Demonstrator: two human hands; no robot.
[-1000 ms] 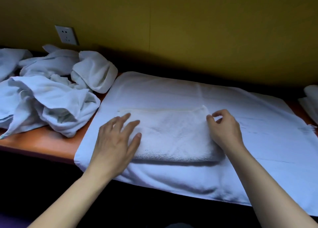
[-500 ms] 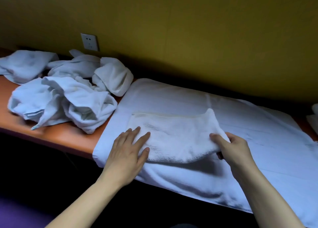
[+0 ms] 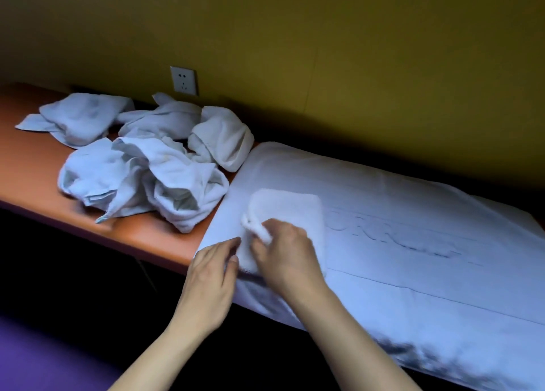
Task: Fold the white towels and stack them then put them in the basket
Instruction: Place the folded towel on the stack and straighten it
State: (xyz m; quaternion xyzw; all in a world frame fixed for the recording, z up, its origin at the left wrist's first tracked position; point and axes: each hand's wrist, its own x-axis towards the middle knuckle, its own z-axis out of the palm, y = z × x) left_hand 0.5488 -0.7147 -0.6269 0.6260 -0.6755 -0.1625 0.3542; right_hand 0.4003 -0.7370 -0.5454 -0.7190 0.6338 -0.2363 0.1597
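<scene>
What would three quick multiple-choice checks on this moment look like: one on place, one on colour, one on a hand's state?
1. The crumpled towels lie where, relative to the large spread towel?
A. to its left
B. on it
C. to its right
2. The bare table top is
A. green
B. orange
C. white
3. The right hand is
A. flat and idle
B. out of view
C. gripping the small folded towel

A: the heap sits on the table left of the spread towel.
B: the surface shows orange.
C: its fingers curl round the towel's edge, while the left hand touches it alongside.
</scene>
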